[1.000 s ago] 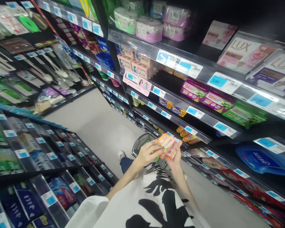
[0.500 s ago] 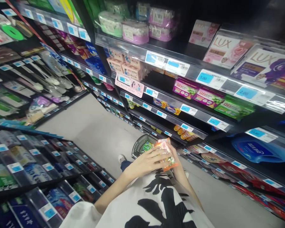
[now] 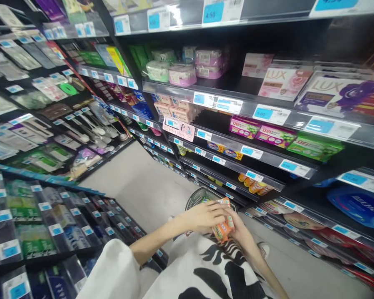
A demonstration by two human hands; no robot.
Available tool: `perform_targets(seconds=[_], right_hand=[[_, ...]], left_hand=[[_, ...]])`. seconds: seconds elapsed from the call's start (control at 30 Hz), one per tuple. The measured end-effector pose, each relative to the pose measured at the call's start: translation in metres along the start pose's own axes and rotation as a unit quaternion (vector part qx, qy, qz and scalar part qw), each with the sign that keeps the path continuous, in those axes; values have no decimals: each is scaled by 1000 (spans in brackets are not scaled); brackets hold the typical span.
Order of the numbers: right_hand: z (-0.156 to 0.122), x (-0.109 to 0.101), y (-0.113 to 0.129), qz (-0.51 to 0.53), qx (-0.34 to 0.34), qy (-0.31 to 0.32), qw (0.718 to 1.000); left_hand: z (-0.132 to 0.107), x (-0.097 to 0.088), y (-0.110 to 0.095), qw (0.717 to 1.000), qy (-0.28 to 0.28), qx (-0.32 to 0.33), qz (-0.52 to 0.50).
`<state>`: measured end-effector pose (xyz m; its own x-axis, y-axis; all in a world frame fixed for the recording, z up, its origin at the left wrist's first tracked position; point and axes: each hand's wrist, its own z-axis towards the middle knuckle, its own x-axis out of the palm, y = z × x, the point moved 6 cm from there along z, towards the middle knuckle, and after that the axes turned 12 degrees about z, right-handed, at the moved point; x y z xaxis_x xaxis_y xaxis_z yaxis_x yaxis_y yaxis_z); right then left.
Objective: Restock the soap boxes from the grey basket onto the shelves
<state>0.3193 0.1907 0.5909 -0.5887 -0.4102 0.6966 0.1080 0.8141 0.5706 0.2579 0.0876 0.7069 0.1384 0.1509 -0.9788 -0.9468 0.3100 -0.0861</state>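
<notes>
An orange plastic-wrapped soap pack is held low in front of my body. My left hand lies across its upper side with fingers closed over it. From the right, my right hand grips the pack's edge, its fingertips partly hidden behind the wrapper. Just beyond my hands is a dark shopping basket with a perforated rim; green items inside are mostly covered by my left hand.
Soap shelves on the right hold LUX boxes, purple packs and orange bottles. A lower slanted shelf runs along the left. Kitchen utensils hang at the aisle's far end. Grey floor lies between.
The view has tilted up, bringing higher shelves into sight. The pack has turned in my hands and shows more of its orange side. Both hands still hold it.
</notes>
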Motion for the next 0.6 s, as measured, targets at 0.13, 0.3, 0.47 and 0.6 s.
perform_targets(seconds=[0.13, 0.3, 0.47, 0.6], right_hand=[[-12, -10, -18, 25, 203, 26, 979], [-26, -16, -16, 87, 214, 49, 972], [-37, -34, -21, 106, 196, 35, 974], [-46, -40, -26, 129, 198, 41, 971]], left_hand=[[2, -8, 28, 998, -9, -37, -42], [15, -67, 100, 992, -26, -115, -55], [54, -159, 193, 979, -77, -185, 33], [90, -184, 260, 976, -39, -195, 84]])
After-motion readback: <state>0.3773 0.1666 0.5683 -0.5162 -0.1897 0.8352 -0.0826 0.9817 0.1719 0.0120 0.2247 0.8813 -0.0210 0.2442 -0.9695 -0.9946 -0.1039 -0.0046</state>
